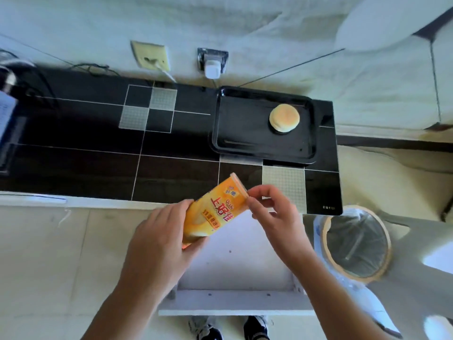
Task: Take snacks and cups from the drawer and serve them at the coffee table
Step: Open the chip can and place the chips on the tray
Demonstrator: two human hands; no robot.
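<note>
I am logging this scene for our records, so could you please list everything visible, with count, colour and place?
Snack can: one, orange, tilted, held above the open drawer.
Drawer: one, white, pulled open below the counter.
Counter: one, black tiled with grey squares.
Tray: one, black, on the counter's right end.
Bun: one, pale golden, on the tray.
Wall sockets: two, behind the counter, one holding a white charger.
Bin: one, lined, right of the drawer.
Shoes: two, dark, bottom edge.
Left hand: grips the can's lower body.
Right hand: pinches the can's top rim.
</note>
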